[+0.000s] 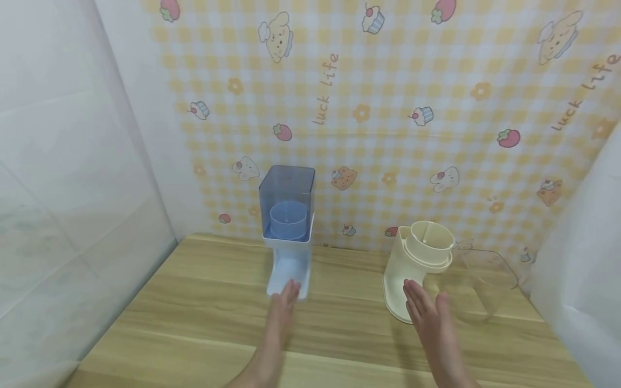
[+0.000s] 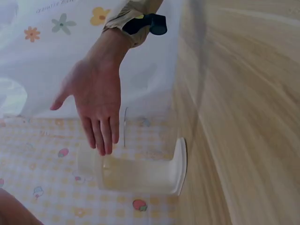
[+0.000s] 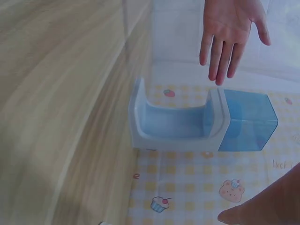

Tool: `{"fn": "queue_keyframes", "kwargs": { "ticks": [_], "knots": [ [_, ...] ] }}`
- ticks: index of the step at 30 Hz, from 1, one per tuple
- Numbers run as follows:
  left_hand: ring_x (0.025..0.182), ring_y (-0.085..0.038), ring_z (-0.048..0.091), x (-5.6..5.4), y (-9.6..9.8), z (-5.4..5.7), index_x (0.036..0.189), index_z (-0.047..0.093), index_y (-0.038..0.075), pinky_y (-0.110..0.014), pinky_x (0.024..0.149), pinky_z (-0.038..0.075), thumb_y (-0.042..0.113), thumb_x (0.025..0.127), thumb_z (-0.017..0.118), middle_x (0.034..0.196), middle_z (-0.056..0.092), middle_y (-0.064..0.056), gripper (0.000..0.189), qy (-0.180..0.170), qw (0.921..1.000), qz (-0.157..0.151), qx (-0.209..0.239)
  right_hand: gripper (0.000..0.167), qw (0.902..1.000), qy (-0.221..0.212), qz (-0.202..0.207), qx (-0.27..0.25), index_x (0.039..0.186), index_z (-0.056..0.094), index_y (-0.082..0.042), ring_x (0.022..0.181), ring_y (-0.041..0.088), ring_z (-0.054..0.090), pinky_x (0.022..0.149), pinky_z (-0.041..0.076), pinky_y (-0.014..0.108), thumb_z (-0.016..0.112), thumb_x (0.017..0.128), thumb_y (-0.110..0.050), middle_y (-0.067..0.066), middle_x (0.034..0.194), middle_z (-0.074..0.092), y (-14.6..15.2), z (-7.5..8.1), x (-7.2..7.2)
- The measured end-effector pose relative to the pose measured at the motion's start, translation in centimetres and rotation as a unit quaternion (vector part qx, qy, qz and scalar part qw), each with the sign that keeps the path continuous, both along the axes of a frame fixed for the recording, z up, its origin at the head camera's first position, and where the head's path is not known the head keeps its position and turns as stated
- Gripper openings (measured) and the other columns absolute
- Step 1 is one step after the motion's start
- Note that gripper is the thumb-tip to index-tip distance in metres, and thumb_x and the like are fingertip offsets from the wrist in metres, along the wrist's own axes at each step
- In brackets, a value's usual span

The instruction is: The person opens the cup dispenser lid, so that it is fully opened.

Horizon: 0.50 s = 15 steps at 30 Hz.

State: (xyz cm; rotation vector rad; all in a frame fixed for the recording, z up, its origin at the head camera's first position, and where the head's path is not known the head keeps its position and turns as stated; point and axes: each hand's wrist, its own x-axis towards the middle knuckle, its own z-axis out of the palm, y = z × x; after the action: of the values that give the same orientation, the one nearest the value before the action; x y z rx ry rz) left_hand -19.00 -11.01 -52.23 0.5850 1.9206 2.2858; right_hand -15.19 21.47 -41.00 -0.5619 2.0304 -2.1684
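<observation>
In the head view my left hand [image 1: 283, 304] is held out with straight fingers in front of a pale blue dispenser-like stand [image 1: 290, 269], overlapping its foot. A see-through blue box-shaped cover [image 1: 287, 186] sits on its top, around a round collar [image 1: 288, 221]. My right hand [image 1: 430, 312] stretches out, fingers straight, before a cream stand [image 1: 400, 275] of similar build, whose round collar [image 1: 432, 242] is uncovered. Both hands hold nothing. The left wrist view shows my right palm [image 2: 99, 93]; the right wrist view shows my left palm [image 3: 229, 37].
Right of the cream stand, a clear transparent cover [image 1: 477, 291] lies on the wood-grain table [image 1: 339, 334]. Behind hangs a yellow checked cloth [image 1: 359, 145] with cartoon prints. White sheeting [image 1: 87, 178] closes the left side, and more white sheeting [image 1: 577, 258] hangs at the right.
</observation>
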Motion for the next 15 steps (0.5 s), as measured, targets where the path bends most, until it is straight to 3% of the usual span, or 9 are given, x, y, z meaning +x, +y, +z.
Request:
{"fn": "queue_keyframes", "kwargs": {
  "ticks": [2,4,5,6,8,15],
  "knots": [
    [0.150,-0.046,-0.014,4.2,-0.6,7.8,0.159,-0.013,0.012,-0.076,0.109,-0.011,0.057,0.101,-0.007,0.167,-0.008,-0.017,0.073,-0.027,0.9989,0.023,-0.029,0.073,0.9999,-0.005,-0.009,0.010,0.158,-0.003,-0.001,0.153,0.004,0.009,0.119,0.011,0.011,-0.011,0.103,-0.048,0.022,0.166,-0.008,-0.7,0.7,0.0],
    [0.150,-0.048,-0.014,5.7,-1.0,12.1,0.158,-0.014,0.006,-0.074,0.111,-0.012,0.056,0.101,-0.008,0.166,-0.008,-0.021,0.076,-0.033,0.9977,0.050,-0.032,0.073,0.9996,-0.012,-0.016,0.018,0.159,-0.003,-0.002,0.155,0.026,-0.005,0.126,-0.005,0.033,-0.009,0.103,-0.050,0.020,0.166,-0.008,-1.4,1.4,0.0],
    [0.150,-0.047,-0.013,6.1,-1.2,13.5,0.157,-0.015,0.004,-0.071,0.113,-0.012,0.056,0.101,-0.009,0.166,-0.007,-0.022,0.077,-0.040,0.9969,0.060,-0.031,0.074,0.9994,-0.015,-0.019,0.024,0.159,-0.003,-0.003,0.153,0.035,-0.011,0.124,-0.012,0.046,-0.008,0.103,-0.050,0.018,0.167,-0.008,-1.8,1.8,-0.1],
    [0.151,-0.045,-0.012,6.1,-1.4,14.1,0.158,-0.014,0.005,-0.069,0.115,-0.011,0.057,0.100,-0.011,0.167,-0.006,-0.021,0.078,-0.043,0.9961,0.071,-0.029,0.074,0.9992,-0.017,-0.020,0.028,0.159,-0.004,-0.003,0.150,0.043,-0.015,0.119,-0.017,0.057,-0.007,0.103,-0.051,0.018,0.167,-0.009,-2.3,2.2,-0.2],
    [0.152,-0.043,-0.009,5.7,-2.0,14.6,0.157,-0.013,0.001,-0.064,0.119,-0.009,0.058,0.100,-0.009,0.166,-0.005,-0.022,0.081,-0.038,0.9949,0.092,-0.018,0.075,0.9987,-0.024,-0.021,0.041,0.159,-0.004,-0.004,0.150,0.046,-0.016,0.108,-0.019,0.073,-0.004,0.103,-0.054,0.017,0.167,-0.009,-3.4,2.8,-0.7],
    [0.155,-0.037,-0.005,3.5,-4.9,14.0,0.158,-0.008,0.000,-0.054,0.123,-0.009,0.065,0.099,-0.004,0.167,-0.001,-0.021,0.088,-0.014,0.9886,0.149,0.008,0.084,0.9984,-0.021,-0.017,0.050,0.159,-0.004,-0.002,0.152,0.046,-0.007,0.116,-0.011,0.068,-0.003,0.100,-0.062,0.021,0.166,-0.005,-8.3,3.0,-3.0]
  ]
}}
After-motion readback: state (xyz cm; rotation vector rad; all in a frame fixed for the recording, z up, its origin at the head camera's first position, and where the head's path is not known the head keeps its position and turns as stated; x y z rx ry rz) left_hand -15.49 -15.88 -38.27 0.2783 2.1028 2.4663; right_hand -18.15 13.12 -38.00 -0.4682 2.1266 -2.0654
